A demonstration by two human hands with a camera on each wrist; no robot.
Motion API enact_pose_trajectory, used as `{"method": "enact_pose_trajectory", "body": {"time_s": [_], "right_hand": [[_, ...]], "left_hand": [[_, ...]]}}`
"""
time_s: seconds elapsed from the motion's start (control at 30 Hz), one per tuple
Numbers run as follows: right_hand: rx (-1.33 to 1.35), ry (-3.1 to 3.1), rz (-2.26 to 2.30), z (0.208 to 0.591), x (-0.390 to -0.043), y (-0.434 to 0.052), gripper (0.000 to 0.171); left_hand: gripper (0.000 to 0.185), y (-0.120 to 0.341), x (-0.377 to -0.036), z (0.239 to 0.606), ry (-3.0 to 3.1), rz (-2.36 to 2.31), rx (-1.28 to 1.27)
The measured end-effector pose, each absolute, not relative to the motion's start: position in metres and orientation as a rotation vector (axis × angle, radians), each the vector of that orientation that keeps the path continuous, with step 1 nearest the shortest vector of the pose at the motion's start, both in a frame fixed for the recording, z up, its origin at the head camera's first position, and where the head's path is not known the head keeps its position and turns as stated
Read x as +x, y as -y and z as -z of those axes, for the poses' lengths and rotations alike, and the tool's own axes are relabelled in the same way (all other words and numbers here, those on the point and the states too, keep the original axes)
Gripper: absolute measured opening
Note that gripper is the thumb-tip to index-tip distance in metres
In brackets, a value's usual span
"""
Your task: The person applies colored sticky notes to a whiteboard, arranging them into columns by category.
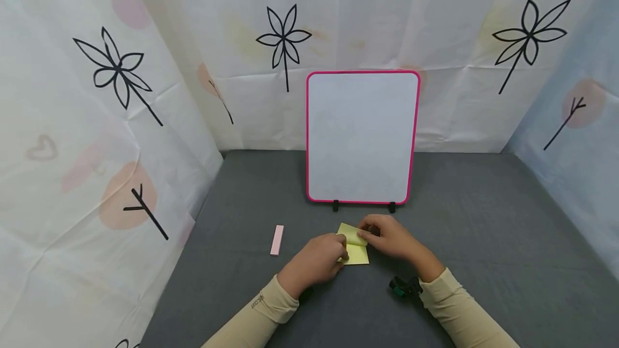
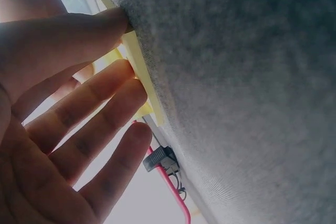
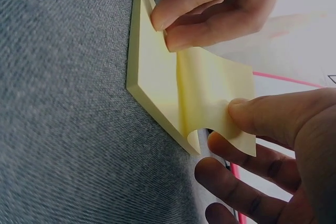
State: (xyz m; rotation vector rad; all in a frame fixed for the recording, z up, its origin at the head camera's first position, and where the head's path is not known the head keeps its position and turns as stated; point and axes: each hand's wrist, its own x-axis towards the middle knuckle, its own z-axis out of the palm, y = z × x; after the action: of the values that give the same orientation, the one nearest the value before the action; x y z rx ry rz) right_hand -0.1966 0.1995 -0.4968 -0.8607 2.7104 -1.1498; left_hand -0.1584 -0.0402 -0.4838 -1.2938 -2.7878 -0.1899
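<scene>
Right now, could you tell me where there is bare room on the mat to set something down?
The grey mat is bare right of the whiteboard, and left of the pink strip. It is crowded in front of the board: both hands work the yellow sticky pad, right hand peeling.

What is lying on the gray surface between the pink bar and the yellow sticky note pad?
Only the left hand, holding the yellow sticky note pad; otherwise bare gray surface beside the pink bar, in the head view.

You've got a pink-framed whiteboard upright (on black feet) w/ a pink eraser lying front-left.
</scene>
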Motion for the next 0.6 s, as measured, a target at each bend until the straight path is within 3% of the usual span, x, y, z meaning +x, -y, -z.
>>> {"method": "enact_pose_trajectory", "body": {"time_s": [0.6], "right_hand": [[-0.883,-2.774,1.243,0.4971,-0.1990,-0.2019,0.005]], "left_hand": [[0.015,0.0354,-0.1587,0.4857,2.730,0.125,-1.223]]}}
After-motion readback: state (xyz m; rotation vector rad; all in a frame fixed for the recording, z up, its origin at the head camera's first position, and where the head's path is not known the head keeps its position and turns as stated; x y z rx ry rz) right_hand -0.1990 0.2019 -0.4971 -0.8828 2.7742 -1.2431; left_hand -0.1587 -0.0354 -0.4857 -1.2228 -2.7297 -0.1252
